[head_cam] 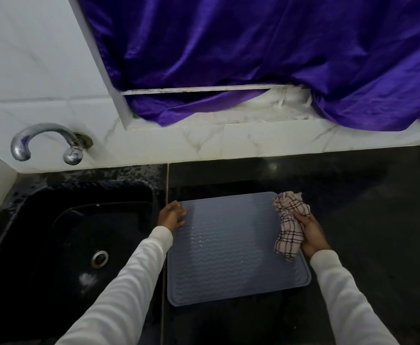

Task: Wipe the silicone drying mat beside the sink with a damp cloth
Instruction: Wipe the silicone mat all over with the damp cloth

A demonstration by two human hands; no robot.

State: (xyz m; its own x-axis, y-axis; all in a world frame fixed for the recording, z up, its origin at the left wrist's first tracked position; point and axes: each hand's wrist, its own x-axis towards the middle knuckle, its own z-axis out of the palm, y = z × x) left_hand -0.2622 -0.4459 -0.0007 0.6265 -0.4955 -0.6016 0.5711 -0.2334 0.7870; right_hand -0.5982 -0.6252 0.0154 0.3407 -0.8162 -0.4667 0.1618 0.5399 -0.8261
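Note:
A grey silicone drying mat (234, 247) with wavy ridges lies flat on the black counter, just right of the sink. My left hand (171, 215) rests on the mat's far left corner, fingers curled over its edge. My right hand (310, 234) grips a bunched pink cloth (290, 226) with dark check lines. The cloth lies along the mat's right edge, its far end near the mat's far right corner. Both arms wear white sleeves.
A black sink (74, 235) with a metal drain (100, 258) sits at the left, under a chrome tap (45, 141) on the white tiled wall. Purple fabric (253, 58) hangs over the ledge behind. Black counter (368, 207) stretches right of the mat.

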